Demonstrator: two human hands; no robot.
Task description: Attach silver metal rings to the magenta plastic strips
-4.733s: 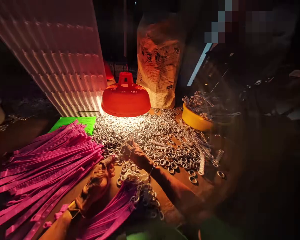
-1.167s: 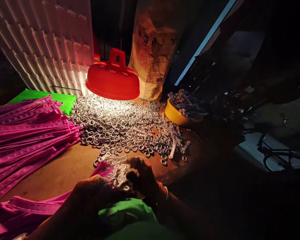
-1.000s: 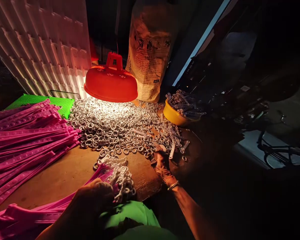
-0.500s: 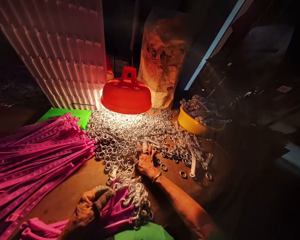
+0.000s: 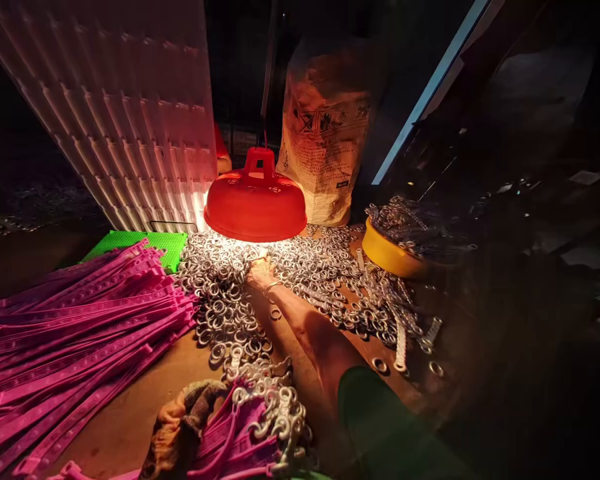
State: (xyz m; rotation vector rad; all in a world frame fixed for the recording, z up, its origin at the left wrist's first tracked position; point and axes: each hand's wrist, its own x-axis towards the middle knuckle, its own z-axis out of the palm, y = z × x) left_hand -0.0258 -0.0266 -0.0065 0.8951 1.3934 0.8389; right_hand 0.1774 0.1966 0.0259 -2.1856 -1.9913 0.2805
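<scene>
My left hand [image 5: 180, 427], wrapped in cloth, is low in the view and shut on a bundle of pink straps [image 5: 235, 443]. Metal rings [image 5: 275, 407] hang from the ends of those straps. My right hand [image 5: 260, 270] is stretched far forward into the heap of loose metal rings [image 5: 220, 293], right under the red lamp [image 5: 255, 203]. Its fingers are lost in the glare, so I cannot tell how they are set. A bangle sits on that wrist, and a green sleeve covers the forearm.
A big stack of pink straps [image 5: 80, 313] lies at the left on the brown table [image 5: 130, 413], partly over a green mat [image 5: 145, 241]. A white ribbed panel [image 5: 120, 113] and a printed sack [image 5: 325, 127] stand behind. A yellow bowl [image 5: 387, 250] holds metal parts.
My right hand has gone from the near edge of the ring heap forward to under the lamp. My left hand keeps hold of the strap bundle.
</scene>
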